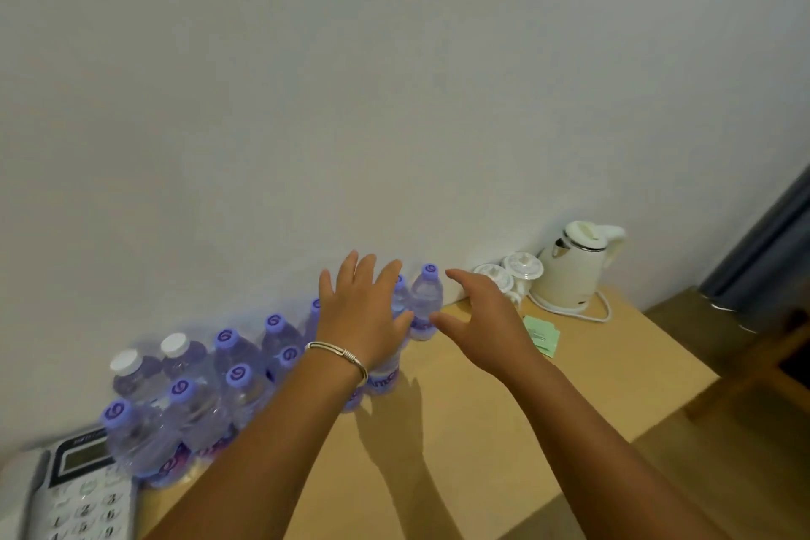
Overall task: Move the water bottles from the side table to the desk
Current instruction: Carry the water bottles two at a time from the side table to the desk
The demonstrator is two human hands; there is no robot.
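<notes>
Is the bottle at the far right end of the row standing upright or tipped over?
Upright. The rightmost bottle stands on its base on the wooden tabletop, purple cap on top, by the wall. Neither open hand grips it.

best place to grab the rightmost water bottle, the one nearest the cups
Grip the rightmost bottle around its mid body, coming in from the front right with the right hand. It stands upright against the wall, another bottle crowds its left, and its right side faces bare wooden tabletop.
</notes>
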